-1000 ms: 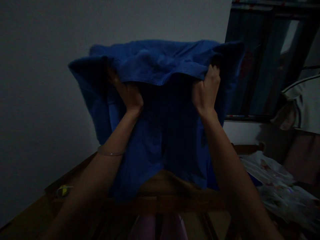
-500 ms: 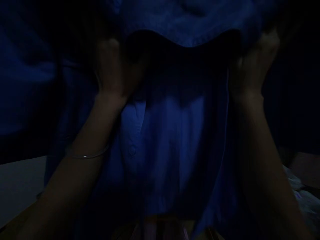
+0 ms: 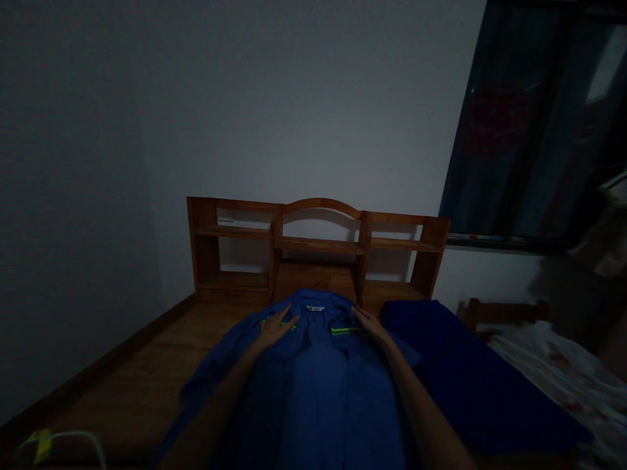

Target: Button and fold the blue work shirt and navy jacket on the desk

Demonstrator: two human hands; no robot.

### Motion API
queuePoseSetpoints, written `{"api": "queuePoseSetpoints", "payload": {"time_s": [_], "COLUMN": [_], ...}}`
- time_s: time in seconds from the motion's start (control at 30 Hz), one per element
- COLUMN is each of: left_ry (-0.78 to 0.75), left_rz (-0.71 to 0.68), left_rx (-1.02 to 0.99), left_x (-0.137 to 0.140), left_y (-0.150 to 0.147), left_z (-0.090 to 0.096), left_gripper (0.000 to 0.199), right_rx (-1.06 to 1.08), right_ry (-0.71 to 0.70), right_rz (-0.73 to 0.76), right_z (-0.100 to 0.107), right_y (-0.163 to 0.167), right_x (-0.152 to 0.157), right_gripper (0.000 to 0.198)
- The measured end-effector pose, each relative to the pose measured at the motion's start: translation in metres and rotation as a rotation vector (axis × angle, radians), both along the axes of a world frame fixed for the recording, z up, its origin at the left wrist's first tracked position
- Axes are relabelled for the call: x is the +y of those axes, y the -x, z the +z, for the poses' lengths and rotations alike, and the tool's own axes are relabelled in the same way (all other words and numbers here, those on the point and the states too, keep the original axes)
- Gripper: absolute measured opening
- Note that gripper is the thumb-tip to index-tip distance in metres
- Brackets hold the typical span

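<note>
A blue long-sleeved work jacket (image 3: 321,372) lies spread on a wooden bed (image 3: 147,356), its collar and white label toward the headboard. Short yellow-green strips run across both sides of its chest. My left hand (image 3: 275,329) rests on the left chest just below the collar, fingers stretched and apart. On the other side, my right hand (image 3: 371,323) touches the cloth near the right of the collar, with its fingers extended. Neither hand grips the fabric. The near part of the jacket runs out of the bottom of the view.
Behind the jacket stands a wooden headboard with shelves (image 3: 318,247) against a pale wall. To the right lies a dark blue folded cloth (image 3: 470,385), beside a rumpled light floral cover (image 3: 563,365). A white cable (image 3: 73,433) with a yellow tag is at lower left.
The jacket was held up close before the camera, filling the view. Now it lies flat on the bed, and both hands have lowered and opened on it.
</note>
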State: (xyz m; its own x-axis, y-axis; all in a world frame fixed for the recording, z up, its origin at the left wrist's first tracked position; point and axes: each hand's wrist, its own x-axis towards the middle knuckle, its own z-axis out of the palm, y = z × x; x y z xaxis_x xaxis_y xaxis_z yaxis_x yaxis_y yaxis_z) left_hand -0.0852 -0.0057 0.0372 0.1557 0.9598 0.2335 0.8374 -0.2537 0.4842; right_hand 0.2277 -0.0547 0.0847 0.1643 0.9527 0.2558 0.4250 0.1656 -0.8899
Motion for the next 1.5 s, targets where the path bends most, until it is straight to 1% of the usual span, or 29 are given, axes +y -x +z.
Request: {"api": "queuePoseSetpoints", "payload": {"time_s": [0.03,0.07,0.1,0.13,0.2,0.27,0.33,0.43,0.5,0.57,0.63,0.7,0.8,0.9,1.0,1.07,1.17,1.23,1.27,1.3,1.37,1.43,1.5], "left_ry": [-0.033,-0.082,-0.136,-0.191,-0.291,-0.362,-0.380,-0.345,-0.303,-0.247,-0.184,-0.139,-0.130,-0.179,-0.274,-0.272,-0.108,-0.007,0.012,0.010,-0.045,-0.134,-0.187], "left_rz": [-0.007,-0.019,-0.038,-0.054,-0.069,-0.053,-0.054,-0.133,-0.205,-0.271,-0.322,-0.330,-0.301,-0.294,-0.267,-0.236,-0.236,-0.281,-0.303,-0.317,-0.314,-0.261,-0.204], "left_rx": [-0.016,-0.025,-0.026,-0.022,0.000,0.038,0.068,0.051,0.009,-0.059,-0.140,-0.182,-0.142,-0.088,-0.086,-0.120,-0.174,-0.181,-0.178,-0.173,-0.145,-0.065,0.043], "left_x": [0.005,0.009,0.012,0.013,0.014,0.013,0.011,0.009,0.007,0.007,0.008,0.011,0.015,0.014,0.008,0.003,-0.003,-0.003,-0.002,-0.001,0.001,0.002,0.000], "left_y": [0.002,0.003,0.004,0.004,0.003,0.002,0.002,0.004,0.008,0.012,0.015,0.017,0.017,0.014,0.010,0.008,0.008,0.010,0.011,0.012,0.012,0.010,0.005], "left_z": [-0.015,-0.025,-0.031,-0.034,-0.035,-0.036,-0.040,-0.046,-0.047,-0.045,-0.041,-0.039,-0.042,-0.044,-0.041,-0.036,-0.031,-0.031,-0.032,-0.033,-0.035,-0.039,-0.042], "left_gripper": [0.061,0.057,0.055,0.053,0.053,0.051,0.048,0.044,0.039,0.039,0.043,0.045,0.044,0.049,0.052,0.046,0.033,0.031,0.031,0.034,0.042,0.044,0.038], "right_rx": [0.024,0.046,0.055,0.056,0.025,-0.045,-0.107,-0.215,-0.299,-0.393,-0.487,-0.580,-0.716,-0.803,-0.791,-0.749,-0.697,-0.685,-0.682,-0.680,-0.671,-0.645,-0.607], "right_ry": [0.002,-0.009,-0.037,-0.077,-0.149,-0.199,-0.240,-0.299,-0.294,-0.271,-0.237,-0.209,-0.203,-0.243,-0.302,-0.334,-0.346,-0.334,-0.322,-0.307,-0.274,-0.250,-0.240], "right_rz": [0.000,0.003,0.003,0.001,-0.009,-0.011,0.023,0.105,0.197,0.312,0.373,0.366,0.320,0.291,0.273,0.263,0.270,0.288,0.299,0.312,0.350,0.407,0.450], "right_z": [-0.014,-0.025,-0.035,-0.043,-0.055,-0.062,-0.064,-0.061,-0.060,-0.062,-0.065,-0.068,-0.071,-0.071,-0.070,-0.068,-0.066,-0.064,-0.064,-0.064,-0.064,-0.065,-0.067], "right_y": [-0.002,-0.005,-0.006,-0.008,-0.007,-0.003,0.002,0.008,0.009,0.009,0.009,0.010,0.014,0.017,0.020,0.021,0.022,0.022,0.023,0.024,0.026,0.029,0.031], "right_x": [0.005,0.010,0.014,0.017,0.020,0.018,0.013,0.007,0.006,0.007,0.009,0.009,0.008,0.004,-0.001,-0.004,-0.008,-0.010,-0.011,-0.012,-0.012,-0.012,-0.010], "right_gripper": [0.060,0.064,0.067,0.066,0.058,0.048,0.042,0.027,0.019,0.017,0.022,0.030,0.039,0.043,0.047,0.050,0.052,0.057,0.060,0.063,0.063,0.053,0.045]}}
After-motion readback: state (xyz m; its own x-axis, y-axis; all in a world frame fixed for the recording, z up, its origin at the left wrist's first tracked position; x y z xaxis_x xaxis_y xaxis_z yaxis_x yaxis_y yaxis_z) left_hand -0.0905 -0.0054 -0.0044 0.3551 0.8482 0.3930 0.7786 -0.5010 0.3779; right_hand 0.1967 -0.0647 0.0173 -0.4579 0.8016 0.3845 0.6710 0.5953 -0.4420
